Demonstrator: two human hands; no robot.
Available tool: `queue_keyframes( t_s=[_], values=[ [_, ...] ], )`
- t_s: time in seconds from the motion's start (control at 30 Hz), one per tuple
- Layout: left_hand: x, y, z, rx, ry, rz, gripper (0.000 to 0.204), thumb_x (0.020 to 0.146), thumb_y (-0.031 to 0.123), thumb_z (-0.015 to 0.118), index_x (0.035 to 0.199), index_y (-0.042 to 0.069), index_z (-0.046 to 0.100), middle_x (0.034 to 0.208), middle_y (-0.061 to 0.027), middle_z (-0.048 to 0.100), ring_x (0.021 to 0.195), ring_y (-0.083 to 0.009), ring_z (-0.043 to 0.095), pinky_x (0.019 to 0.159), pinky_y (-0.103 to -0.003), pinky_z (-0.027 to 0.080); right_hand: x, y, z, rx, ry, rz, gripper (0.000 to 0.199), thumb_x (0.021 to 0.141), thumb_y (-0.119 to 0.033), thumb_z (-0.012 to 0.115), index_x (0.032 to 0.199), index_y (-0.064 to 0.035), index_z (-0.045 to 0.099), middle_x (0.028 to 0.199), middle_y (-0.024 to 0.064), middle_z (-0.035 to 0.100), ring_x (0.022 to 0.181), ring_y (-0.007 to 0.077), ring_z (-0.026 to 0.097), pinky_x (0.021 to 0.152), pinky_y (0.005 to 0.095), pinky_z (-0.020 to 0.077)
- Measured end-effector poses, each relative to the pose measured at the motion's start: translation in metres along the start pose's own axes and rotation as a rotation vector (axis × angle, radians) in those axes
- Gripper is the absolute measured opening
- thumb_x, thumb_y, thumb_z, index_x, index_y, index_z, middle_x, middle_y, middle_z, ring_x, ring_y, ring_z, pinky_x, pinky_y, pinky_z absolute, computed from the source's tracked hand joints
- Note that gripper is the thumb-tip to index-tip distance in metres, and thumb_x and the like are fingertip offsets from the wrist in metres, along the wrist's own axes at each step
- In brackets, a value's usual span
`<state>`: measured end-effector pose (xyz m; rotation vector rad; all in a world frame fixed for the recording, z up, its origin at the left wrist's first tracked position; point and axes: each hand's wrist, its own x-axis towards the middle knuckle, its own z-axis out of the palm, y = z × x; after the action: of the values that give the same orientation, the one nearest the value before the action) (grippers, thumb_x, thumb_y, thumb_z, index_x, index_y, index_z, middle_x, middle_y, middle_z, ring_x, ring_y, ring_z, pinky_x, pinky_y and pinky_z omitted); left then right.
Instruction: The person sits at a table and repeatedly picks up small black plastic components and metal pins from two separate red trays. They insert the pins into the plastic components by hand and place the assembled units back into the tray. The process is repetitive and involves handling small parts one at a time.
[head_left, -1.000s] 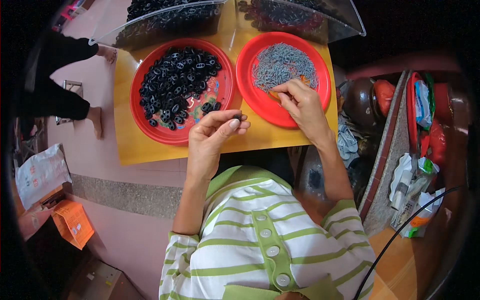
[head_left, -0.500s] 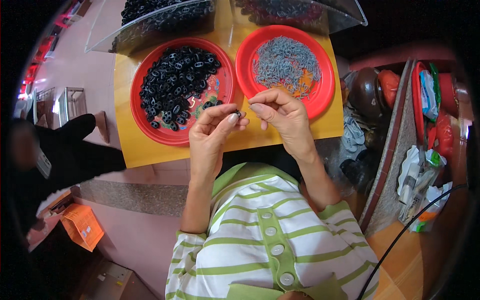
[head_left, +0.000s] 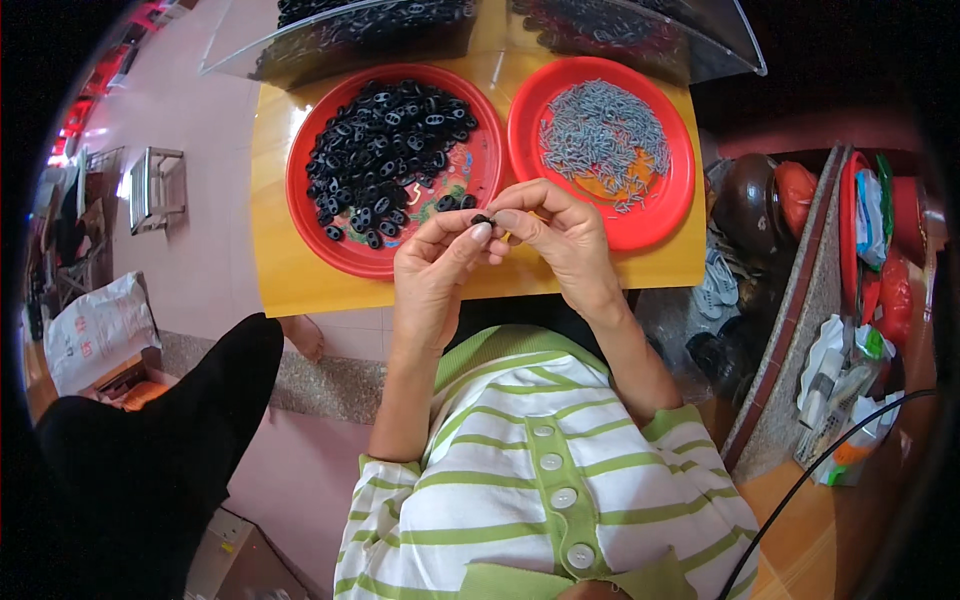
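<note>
My left hand (head_left: 432, 262) pinches a small black oval plastic piece (head_left: 481, 220) between thumb and fingers, just off the table's near edge. Thumb and forefinger of my right hand (head_left: 572, 245) are pressed together against that piece; whatever they grip is hidden by the fingertips. Beyond my left hand lies a red plate (head_left: 296, 190) heaped with black oval two-holed pieces (head_left: 385, 150). Beyond my right hand, a second red plate (head_left: 682, 165) carries a pile of small grey screw-like pins (head_left: 605, 128).
Clear bins (head_left: 370, 45) of black pieces line the far side of the yellow tabletop (head_left: 272, 270). A person in black clothing (head_left: 165, 440) is close on my left. To the right, a stone-topped ledge (head_left: 775, 330) holds bags, and a black cable (head_left: 800, 480) curves past.
My right hand has come over to my left, so the fingertips now meet at the black piece. The person in black has moved nearer at lower left. The whole view has shifted slightly.
</note>
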<state>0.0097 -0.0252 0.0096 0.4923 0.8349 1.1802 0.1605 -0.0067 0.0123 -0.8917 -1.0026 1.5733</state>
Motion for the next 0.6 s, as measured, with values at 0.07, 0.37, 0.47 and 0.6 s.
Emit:
queue_keyframes(
  t_s=[0.07, 0.37, 0.47, 0.6],
  values=[
    [-0.001, 0.001, -0.001, 0.003, 0.002, 0.004, 0.015, 0.088, 0.004, 0.059, 0.1, -0.004, 0.061, 0.089, -0.0111, 0.066, 0.078, -0.0155, 0.064, 0.071, -0.025, 0.052, 0.0, -0.001, 0.001, -0.025, -0.007, 0.005, 0.011, 0.088, -0.004, 0.059, 0.098, -0.0005, 0.062, 0.094, 0.0048, 0.063, 0.079, 0.0089, 0.058, 0.074, 0.0225, 0.047],
    [-0.004, 0.004, -0.003, 0.003, -0.008, 0.025, 0.016, 0.089, 0.004, 0.058, 0.101, -0.004, 0.061, 0.086, -0.0108, 0.066, 0.076, -0.0147, 0.063, 0.069, -0.025, 0.051, 0.001, 0.001, 0.007, -0.013, 0.003, -0.003, 0.012, 0.087, -0.002, 0.06, 0.098, -0.0003, 0.062, 0.09, 0.0047, 0.064, 0.077, 0.009, 0.058, 0.073, 0.022, 0.0476],
    [-0.004, 0.003, -0.003, 0.013, -0.008, 0.036, 0.015, 0.089, 0.004, 0.058, 0.1, -0.004, 0.062, 0.086, -0.0109, 0.066, 0.075, -0.0143, 0.063, 0.068, -0.024, 0.051, 0.001, 0.002, 0.007, -0.021, 0.001, -0.005, 0.011, 0.087, -0.001, 0.059, 0.098, 0.0003, 0.062, 0.09, 0.0052, 0.064, 0.078, 0.0092, 0.058, 0.072, 0.022, 0.0479],
    [-0.006, 0.005, -0.004, 0.025, 0.022, 0.031, 0.014, 0.089, 0.004, 0.058, 0.098, -0.005, 0.062, 0.085, -0.0108, 0.066, 0.073, -0.0138, 0.062, 0.066, -0.024, 0.05, 0.0, -0.001, 0.011, -0.062, -0.001, -0.032, 0.008, 0.088, -0.004, 0.059, 0.095, 0.0008, 0.061, 0.085, 0.004, 0.063, 0.075, 0.008, 0.06, 0.07, 0.0215, 0.0496]
  ],
)
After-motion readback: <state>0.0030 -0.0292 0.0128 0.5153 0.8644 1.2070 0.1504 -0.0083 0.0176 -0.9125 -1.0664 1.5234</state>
